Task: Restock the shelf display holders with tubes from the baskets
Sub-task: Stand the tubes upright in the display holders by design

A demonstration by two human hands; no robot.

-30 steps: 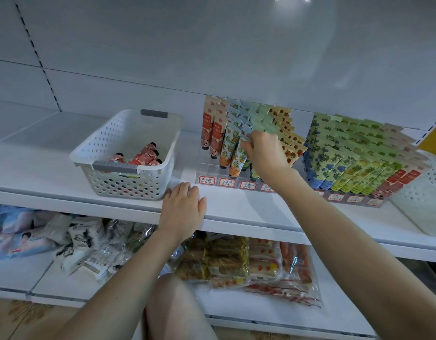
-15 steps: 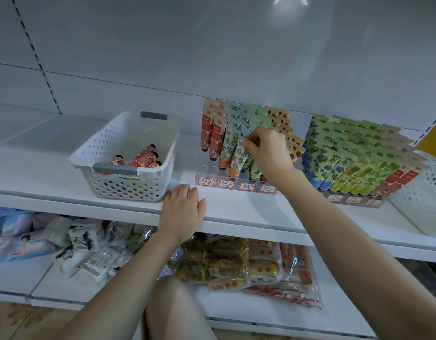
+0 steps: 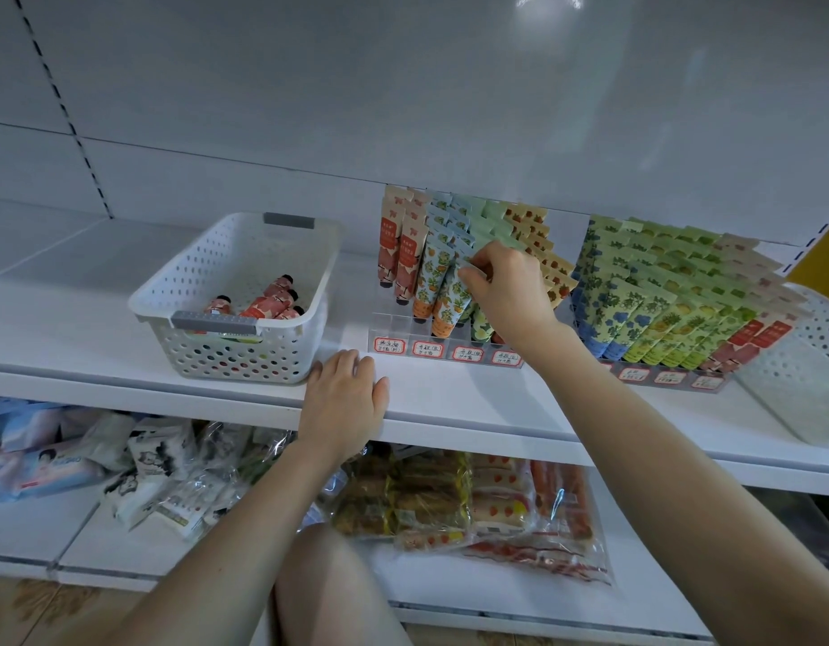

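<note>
A clear display holder (image 3: 394, 326) with price labels stands mid-shelf, holding rows of upright tubes. My right hand (image 3: 506, 286) reaches into it and pinches the top of a blue-green patterned tube (image 3: 454, 296) in a front row. My left hand (image 3: 342, 403) rests flat on the shelf's front edge, fingers straight, holding nothing. To the left, a white perforated basket (image 3: 287, 352) holds several pink-red tubes (image 3: 268, 303) lying down. A second holder (image 3: 659, 377) on the right is packed with green, blue and red tubes.
Another white basket (image 3: 823, 333) stands at the far right of the shelf. The lower shelf carries packets of wipes (image 3: 35, 459) and bagged snacks (image 3: 473, 501). My knee (image 3: 328, 594) is below, near the lower shelf's edge. A white back panel rises behind the shelf.
My right hand has shifted slightly left and forward in the holder, from the green rows onto a front blue-green tube. My left hand has stayed on the shelf edge.
</note>
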